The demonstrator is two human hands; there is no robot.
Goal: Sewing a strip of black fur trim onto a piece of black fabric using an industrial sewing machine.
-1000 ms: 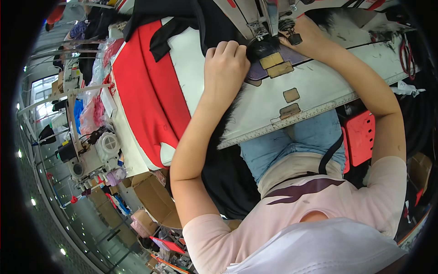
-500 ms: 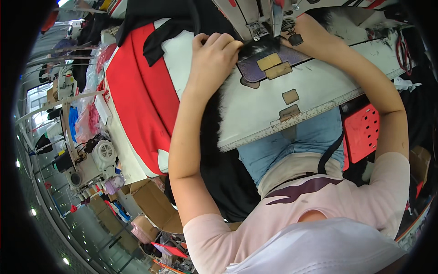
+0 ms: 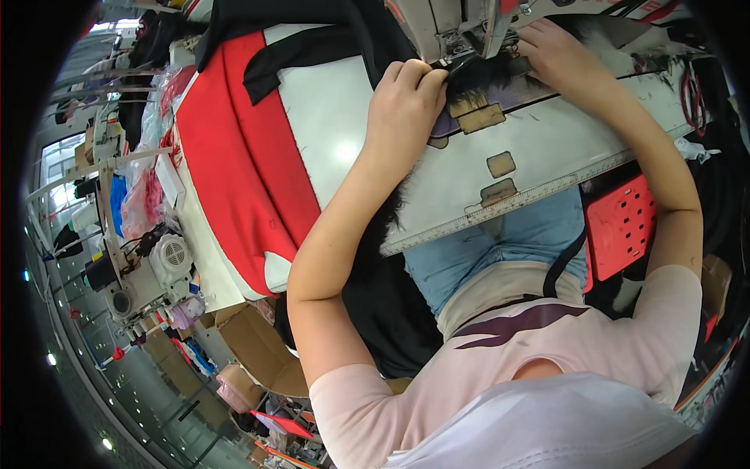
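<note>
My left hand [image 3: 408,109] is closed on the edge of black fabric, its fingertips pinched together just left of the sewing machine's [image 3: 469,39] needle area. Black fur [image 3: 494,72] lies under the presser foot, its hairs hanging over the front of the work plate. On the other side of the machine head, my right hand [image 3: 564,66] has its fingers apart and bent, the tips close to the foot and the fur's edge. The needle itself is hidden. From my left hand a long piece of black fabric [image 3: 320,45] runs back over the table.
Red cloth [image 3: 242,148] covers the left of the white table [image 3: 332,148]. A measuring tape [image 3: 508,205] follows the front edge, with worn tape patches [image 3: 500,164] behind it. Red scissors handles [image 3: 691,94] lie right. A red perforated stool [image 3: 621,230] and a cardboard box [image 3: 262,352] stand below.
My left hand has moved right, toward the needle area, drawing black fabric along. My right hand has shifted right and back, its fingers lifting away from the plate. More fur bunches before the foot.
</note>
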